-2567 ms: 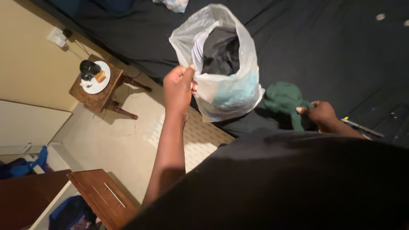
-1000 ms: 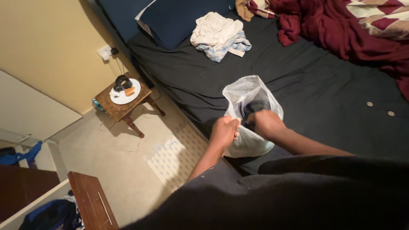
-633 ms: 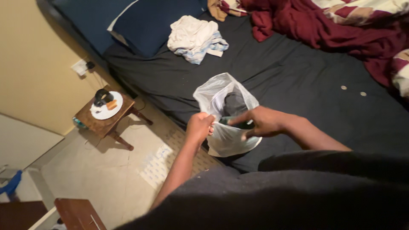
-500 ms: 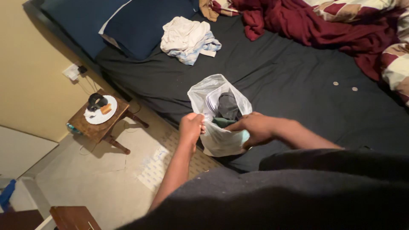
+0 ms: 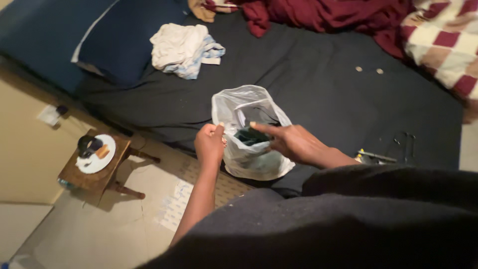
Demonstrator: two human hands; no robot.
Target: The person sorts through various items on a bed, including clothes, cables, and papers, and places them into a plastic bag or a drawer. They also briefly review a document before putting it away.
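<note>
A thin white plastic bag (image 5: 249, 160) stands open at the near edge of a bed with a dark sheet (image 5: 318, 84). My left hand (image 5: 209, 143) pinches the bag's left rim. Over the bag's mouth, my right hand (image 5: 291, 142) has its fingers stretched out, touching the rim and the clothes inside. A dark green garment (image 5: 249, 135) and other dark clothes fill the bag.
A pile of white and light blue clothes (image 5: 181, 49) lies by a dark blue pillow (image 5: 119, 47). A maroon blanket (image 5: 328, 15) and a checked quilt (image 5: 443, 45) are at the far side. A small wooden stool (image 5: 92, 169) carries a white plate with a dark cup.
My right hand picked up the green garment from the bed, pushed it into the bag, and now rests at the mouth. The view shifted toward the bed.
</note>
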